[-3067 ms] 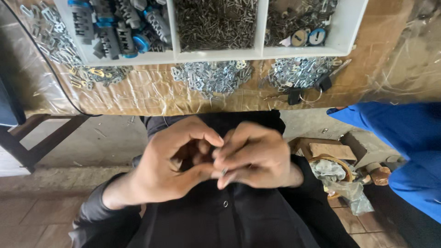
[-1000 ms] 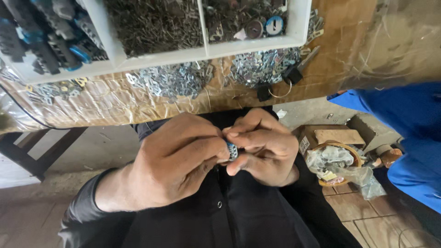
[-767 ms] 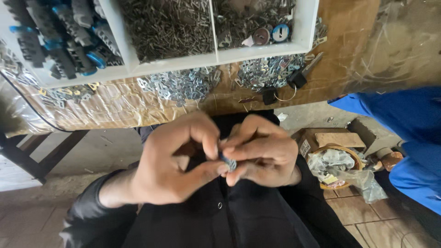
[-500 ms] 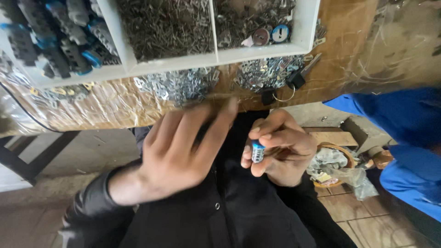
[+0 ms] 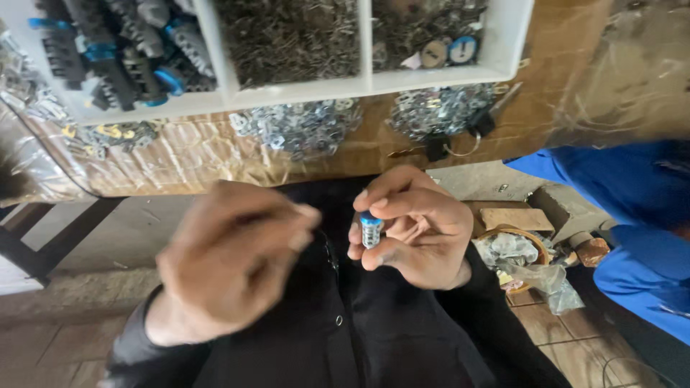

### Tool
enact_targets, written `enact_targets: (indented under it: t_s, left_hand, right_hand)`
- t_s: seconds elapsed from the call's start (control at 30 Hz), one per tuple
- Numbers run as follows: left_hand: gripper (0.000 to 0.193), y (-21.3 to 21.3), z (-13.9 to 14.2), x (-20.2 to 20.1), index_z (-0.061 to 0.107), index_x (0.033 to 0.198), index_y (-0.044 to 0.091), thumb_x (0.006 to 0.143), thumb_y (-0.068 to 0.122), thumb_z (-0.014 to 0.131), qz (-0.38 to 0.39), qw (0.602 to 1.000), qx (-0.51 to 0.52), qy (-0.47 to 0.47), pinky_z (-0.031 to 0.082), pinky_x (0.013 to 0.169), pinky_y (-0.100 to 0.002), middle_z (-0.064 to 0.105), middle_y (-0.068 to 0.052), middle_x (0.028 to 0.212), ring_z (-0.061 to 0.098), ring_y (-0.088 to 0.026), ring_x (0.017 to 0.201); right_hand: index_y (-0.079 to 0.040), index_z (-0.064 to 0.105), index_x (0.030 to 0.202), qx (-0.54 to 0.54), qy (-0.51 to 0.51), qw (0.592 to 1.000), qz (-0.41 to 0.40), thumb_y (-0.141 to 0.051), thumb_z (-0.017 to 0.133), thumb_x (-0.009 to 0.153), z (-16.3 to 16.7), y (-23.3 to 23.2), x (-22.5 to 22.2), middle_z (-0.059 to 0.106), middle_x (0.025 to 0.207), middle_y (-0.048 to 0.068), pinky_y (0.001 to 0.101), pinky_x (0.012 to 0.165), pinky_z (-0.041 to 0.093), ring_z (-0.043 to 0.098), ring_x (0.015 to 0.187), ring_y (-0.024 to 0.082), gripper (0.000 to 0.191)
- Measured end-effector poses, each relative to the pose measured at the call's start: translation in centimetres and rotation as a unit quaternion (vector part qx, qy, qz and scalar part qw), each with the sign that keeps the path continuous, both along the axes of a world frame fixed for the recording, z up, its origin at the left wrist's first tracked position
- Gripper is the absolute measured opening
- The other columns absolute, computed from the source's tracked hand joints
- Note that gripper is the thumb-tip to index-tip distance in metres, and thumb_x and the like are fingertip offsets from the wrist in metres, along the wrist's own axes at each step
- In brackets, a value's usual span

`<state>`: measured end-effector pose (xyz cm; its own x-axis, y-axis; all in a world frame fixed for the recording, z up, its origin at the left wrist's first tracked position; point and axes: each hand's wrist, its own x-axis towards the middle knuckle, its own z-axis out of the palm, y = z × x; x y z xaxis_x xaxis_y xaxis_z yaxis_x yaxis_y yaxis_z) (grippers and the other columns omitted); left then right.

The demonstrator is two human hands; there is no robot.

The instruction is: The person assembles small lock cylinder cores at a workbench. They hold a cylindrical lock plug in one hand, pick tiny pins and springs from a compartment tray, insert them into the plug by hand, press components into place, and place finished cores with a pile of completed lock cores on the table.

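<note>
Head view: closest to the camera, the right hand [image 5: 413,226] pinches one small spring-like metal part with a blue cap [image 5: 371,230] between thumb and forefinger, held upright over the black buttoned shirt [image 5: 345,330], blue end on top and ribbed silvery body below. The left hand [image 5: 230,262] hangs just beside it, blurred, palm down with fingers curled loosely inward; whether it holds anything I cannot tell. The two hands are apart, not touching. Farther out, the wooden surface [image 5: 560,79] under clear plastic carries two loose heaps of silvery metal pieces [image 5: 298,129] and a white divided tray [image 5: 287,90] showing three compartments: black and blue parts, fine dark metal bits, and mixed pieces. A blue sleeve [image 5: 625,215] of another person sits at right.
</note>
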<state>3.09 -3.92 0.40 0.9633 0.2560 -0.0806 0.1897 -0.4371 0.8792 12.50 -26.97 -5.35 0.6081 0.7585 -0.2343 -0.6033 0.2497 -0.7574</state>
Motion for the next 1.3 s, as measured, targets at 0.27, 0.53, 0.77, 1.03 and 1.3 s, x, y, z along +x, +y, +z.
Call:
enact_targets:
  t_s: [0.27, 0.53, 0.77, 1.03, 1.3]
  left_hand:
    - [0.028, 0.0, -0.6, 2.3, 0.072, 0.103, -0.004, 0.079, 0.0, 0.086, -0.103, 0.975, 0.045, -0.194, 0.06, 0.078, -0.037, 0.067, -0.014, 0.1, 0.069, -0.029, 0.089]
    - [0.036, 3.3, 1.0, 2.0, 0.071, 0.107, 0.007, 0.075, 0.011, 0.086, -0.009, 0.962, -0.264, 0.073, 0.052, 0.059, -0.024, 0.061, -0.003, 0.093, 0.062, -0.013, 0.075]
    - [0.017, 5.7, 4.0, 9.8, 0.074, 0.101, 0.006, 0.085, 0.011, 0.079, -0.03, 0.898, 0.436, -0.053, 0.047, 0.077, -0.037, 0.067, -0.006, 0.095, 0.055, -0.024, 0.087]
    - [0.013, 6.0, 0.3, 8.6, 0.068, 0.1, 0.002, 0.097, 0.005, 0.08, 0.009, 0.954, 0.283, -0.097, 0.047, 0.08, -0.037, 0.067, -0.006, 0.098, 0.056, -0.025, 0.091]
    - [0.025, 4.6, 2.0, 10.5, 0.053, 0.114, -0.004, 0.101, -0.009, 0.074, 0.147, 0.98, -0.088, -0.104, 0.061, 0.078, -0.022, 0.065, -0.013, 0.11, 0.073, -0.015, 0.097]
  right_hand:
    - [0.006, 0.069, 0.124, -0.108, -0.14, 0.984, 0.02, -0.003, 0.083, 0.093, 1.5, 1.1, 0.6, 0.059, 0.128, 0.018, 0.025, 0.087, 0.064, 0.068, 0.106, 0.019, 0.035]
    - [0.001, 0.072, 0.117, 0.018, -0.157, 0.977, 0.144, -0.003, 0.088, 0.086, 2.6, 5.0, 4.1, 0.065, 0.118, 0.013, 0.025, 0.074, 0.065, 0.074, 0.088, 0.016, 0.035]
    - [0.002, 0.063, 0.121, -0.082, -0.383, 0.91, 0.136, -0.001, 0.08, 0.092, 7.4, 10.3, 13.9, 0.067, 0.118, 0.02, 0.0258, 0.074, 0.07, 0.079, 0.093, 0.021, 0.034]
    - [0.005, 0.062, 0.131, -0.016, -0.414, 0.896, 0.16, 0.007, 0.08, 0.109, 4.3, 14.0, 18.2, 0.065, 0.131, 0.015, 0.0257, 0.09, 0.072, 0.077, 0.108, 0.019, 0.028]
    - [0.007, 0.063, 0.121, -0.044, -0.432, 0.891, 0.134, 0.014, 0.083, 0.099, 3.0, 12.7, 18.0, 0.063, 0.123, 0.016, 0.0232, 0.083, 0.072, 0.075, 0.1, 0.016, 0.03]
